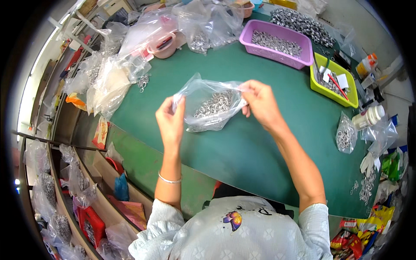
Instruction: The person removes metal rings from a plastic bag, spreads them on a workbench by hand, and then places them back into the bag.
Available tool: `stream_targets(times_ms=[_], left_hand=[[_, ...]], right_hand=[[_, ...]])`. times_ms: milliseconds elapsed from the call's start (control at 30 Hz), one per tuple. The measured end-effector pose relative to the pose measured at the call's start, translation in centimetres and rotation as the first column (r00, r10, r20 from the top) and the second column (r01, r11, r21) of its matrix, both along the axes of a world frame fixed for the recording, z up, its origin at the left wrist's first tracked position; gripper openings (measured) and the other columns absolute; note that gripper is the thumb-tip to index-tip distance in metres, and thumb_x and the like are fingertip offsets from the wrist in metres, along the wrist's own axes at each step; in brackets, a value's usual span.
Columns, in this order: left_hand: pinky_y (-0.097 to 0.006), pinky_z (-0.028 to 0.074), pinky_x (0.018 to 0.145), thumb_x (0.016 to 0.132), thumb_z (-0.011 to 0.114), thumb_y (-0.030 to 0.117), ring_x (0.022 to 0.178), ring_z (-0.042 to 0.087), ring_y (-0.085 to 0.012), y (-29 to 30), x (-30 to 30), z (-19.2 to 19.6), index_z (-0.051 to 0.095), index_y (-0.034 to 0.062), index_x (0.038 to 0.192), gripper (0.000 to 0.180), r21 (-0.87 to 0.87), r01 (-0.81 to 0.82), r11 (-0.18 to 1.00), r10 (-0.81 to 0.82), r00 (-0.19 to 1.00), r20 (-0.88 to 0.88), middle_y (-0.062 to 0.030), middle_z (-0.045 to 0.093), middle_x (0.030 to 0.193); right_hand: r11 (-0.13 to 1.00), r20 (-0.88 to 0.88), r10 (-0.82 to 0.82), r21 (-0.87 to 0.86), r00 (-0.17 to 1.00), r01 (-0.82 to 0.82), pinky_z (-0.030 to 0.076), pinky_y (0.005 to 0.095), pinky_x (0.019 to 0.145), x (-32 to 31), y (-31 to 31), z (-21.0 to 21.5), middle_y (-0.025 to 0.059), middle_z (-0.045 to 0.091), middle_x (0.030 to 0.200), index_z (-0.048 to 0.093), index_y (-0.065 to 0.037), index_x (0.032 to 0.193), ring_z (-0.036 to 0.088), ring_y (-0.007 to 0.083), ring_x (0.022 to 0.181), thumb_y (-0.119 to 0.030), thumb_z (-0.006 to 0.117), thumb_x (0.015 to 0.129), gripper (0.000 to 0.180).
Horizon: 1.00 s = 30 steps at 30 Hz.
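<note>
A clear plastic bag is stretched between my two hands over the green tabletop. Inside it lies a heap of small silvery metal rings or clasps, their exact kind too small to tell. My left hand pinches the bag's left edge, thumb upward. The right edge is gripped by my right hand, fingers curled over the plastic. Between the hands the bag's mouth is spread wide, and its bottom seems to rest on the table.
A purple basin of metal pieces stands at the back right, beside a lime-green basket with tools. Farther right are a small filled bag and a white bottle. Plastic bags crowd the left edge, above shelves.
</note>
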<state>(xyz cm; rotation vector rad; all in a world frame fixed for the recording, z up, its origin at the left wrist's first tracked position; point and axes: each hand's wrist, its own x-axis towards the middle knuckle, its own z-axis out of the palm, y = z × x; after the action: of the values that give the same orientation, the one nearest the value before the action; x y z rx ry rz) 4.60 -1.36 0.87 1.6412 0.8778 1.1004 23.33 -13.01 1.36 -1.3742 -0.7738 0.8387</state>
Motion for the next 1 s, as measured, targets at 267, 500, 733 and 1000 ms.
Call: stream_targets(times_ms=[267,500,733,1000], left_hand=[[-0.018,0.038,0.057,0.086,0.059,0.005,0.065,0.048,-0.0028,5.6,0.3,5.3,0.064,-0.0028,0.095,0.012,0.113,0.116,0.987,-0.118,0.993,0.007,0.0021,0.059,0.077],[-0.019,0.041,0.06,0.085,0.062,0.007,0.068,0.051,-0.0037,10.8,1.4,3.3,0.065,-0.0011,0.095,0.014,0.089,0.205,0.975,-0.192,0.971,-0.141,0.003,0.06,0.077],[-0.038,0.042,0.091,0.082,0.062,0.006,0.118,0.044,-0.0242,4.6,0.5,3.3,0.047,0.0052,0.127,0.048,0.049,0.293,0.955,-0.289,0.955,-0.071,-0.0094,0.046,0.128],[-0.039,0.045,0.085,0.075,0.054,-0.01,0.102,0.052,-0.028,-5.5,-0.2,-2.4,0.057,0.0014,0.102,0.03,0.738,-0.094,0.668,-0.112,0.968,0.224,-0.0184,0.05,0.111]], right_hand=[[0.977,-0.04,0.046,0.209,0.998,-0.037,0.045,0.0235,0.045,-0.9,1.8,7.5,0.0039,0.056,0.065,0.055,0.002,0.091,0.055,0.0109,0.05,-0.005,0.048,0.09,0.01],[0.974,-0.159,-0.063,0.205,0.985,0.095,0.049,0.0268,0.047,-0.1,5.7,3.4,0.009,0.058,0.069,0.051,0.004,0.094,0.058,0.015,0.052,-0.005,0.048,0.091,0.01],[0.979,0.046,0.033,0.2,0.998,-0.041,0.05,0.025,0.058,0.9,0.5,0.9,0.005,0.058,0.083,0.044,0.002,0.12,0.057,0.0106,0.069,-0.008,0.058,0.088,0.036],[0.983,0.537,0.18,-0.117,0.824,-0.138,0.05,0.0314,0.07,3.2,-10.9,-2.3,0.0117,0.062,0.091,0.052,0.0,0.117,0.06,0.0178,0.078,-0.017,0.064,0.084,0.039]])
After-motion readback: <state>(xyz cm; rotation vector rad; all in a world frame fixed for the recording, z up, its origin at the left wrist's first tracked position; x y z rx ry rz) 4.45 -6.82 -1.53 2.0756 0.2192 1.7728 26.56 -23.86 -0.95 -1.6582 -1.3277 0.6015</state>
